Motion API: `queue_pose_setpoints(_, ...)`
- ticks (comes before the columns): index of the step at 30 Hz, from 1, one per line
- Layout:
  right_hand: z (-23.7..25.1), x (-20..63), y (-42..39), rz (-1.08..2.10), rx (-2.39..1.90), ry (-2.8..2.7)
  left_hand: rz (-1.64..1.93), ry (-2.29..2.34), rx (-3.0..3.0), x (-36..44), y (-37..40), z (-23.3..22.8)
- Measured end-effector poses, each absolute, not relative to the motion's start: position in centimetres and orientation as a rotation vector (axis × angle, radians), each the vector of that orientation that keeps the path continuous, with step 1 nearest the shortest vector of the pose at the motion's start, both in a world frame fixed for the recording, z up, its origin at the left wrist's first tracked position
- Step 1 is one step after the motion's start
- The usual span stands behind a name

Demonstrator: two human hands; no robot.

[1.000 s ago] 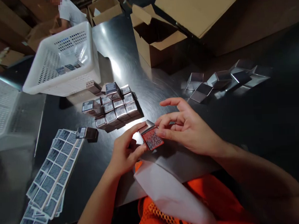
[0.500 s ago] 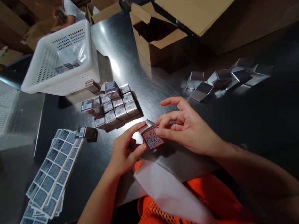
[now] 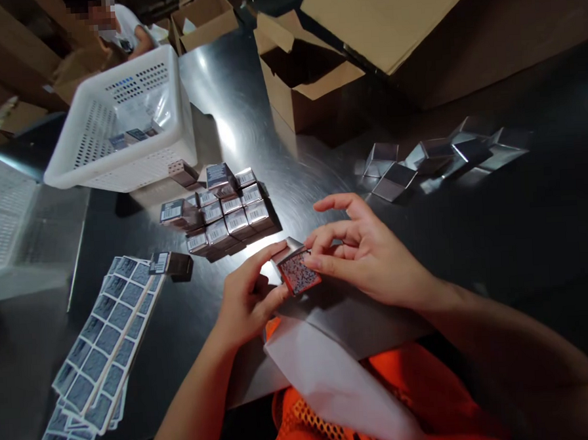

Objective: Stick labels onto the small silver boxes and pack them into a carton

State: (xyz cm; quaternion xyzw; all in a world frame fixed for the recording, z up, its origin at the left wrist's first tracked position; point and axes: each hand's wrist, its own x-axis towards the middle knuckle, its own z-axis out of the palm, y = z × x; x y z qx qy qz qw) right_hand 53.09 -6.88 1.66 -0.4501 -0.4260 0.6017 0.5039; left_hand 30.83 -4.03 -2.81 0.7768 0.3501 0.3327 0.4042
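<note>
Between my two hands is a small silver carton (image 3: 301, 272), tilted so that a face with a dark speckled pattern and red edges shows. My left hand (image 3: 251, 294) grips it from the left, thumb below and index finger along the top. The thumb and a finger of my right hand (image 3: 359, 249) pinch its upper right edge, while the index finger sticks out. Past my left hand stands a block of small silver cartons (image 3: 235, 220) with barcode labels. One dark carton (image 3: 175, 264) lies apart, beside sheets of square grey stickers (image 3: 107, 328).
A white perforated basket (image 3: 181, 131) holds several cartons and clear plastic. An open cardboard box (image 3: 292, 105) stands behind, next to a larger box (image 3: 386, 18). Folded silver cartons (image 3: 429, 157) lie at right on the metal table (image 3: 316, 173). Another person (image 3: 133, 31) is at the back left.
Both hands and the carton between them stay almost in place. At the back left, the other person has shifted left. The view has moved very slightly.
</note>
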Motion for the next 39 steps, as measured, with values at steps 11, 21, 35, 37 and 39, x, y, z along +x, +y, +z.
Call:
queue_pose_setpoints(11,1.0,52.5,-7.5,1.236,-1.213,-1.115,0.800,0.904,1.852,31.1,-4.7,-2.7)
queue_pose_setpoints(21,0.5,54.2,-5.8,1.629,-1.018,-1.229,0.664,0.944,1.663,31.2,-5.1,-2.8)
queue_pose_setpoints(35,-0.4,59.0,-2.6,0.362,-1.753,-1.654,1.369,1.556,1.706,30.6,-2.8,-1.3)
queue_pose_setpoints(37,-0.7,58.9,-2.5,0.229,-1.798,-1.587,1.433,1.636,1.663,30.3,-2.3,-1.4)
queue_pose_setpoints(39,-0.6,57.4,-3.2,0.131,-1.664,-1.609,1.516,1.674,1.657,30.5,-2.1,-1.9)
